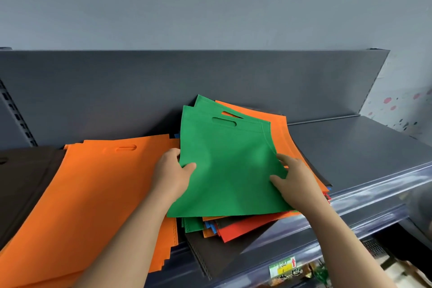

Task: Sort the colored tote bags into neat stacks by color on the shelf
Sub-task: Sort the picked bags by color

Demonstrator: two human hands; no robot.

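A green tote bag (228, 163) lies on top of a mixed pile (236, 229) of green, orange, red, blue and dark bags in the middle of the shelf. My left hand (171, 170) pinches its left edge, thumb on top. My right hand (292, 177) grips its right edge, thumb on the green fabric. A second green bag (205, 101) peeks out behind it, over an orange bag (278, 133). To the left lies a stack of orange bags (93, 194). At the far left sits a stack of dark brown bags (25, 177).
The grey shelf (355, 147) has bare surface to the right of the mixed pile. A dark back panel (163, 82) rises behind the bags. A clear price rail (350, 215) runs along the shelf's front edge, with a label (281, 266) lower down.
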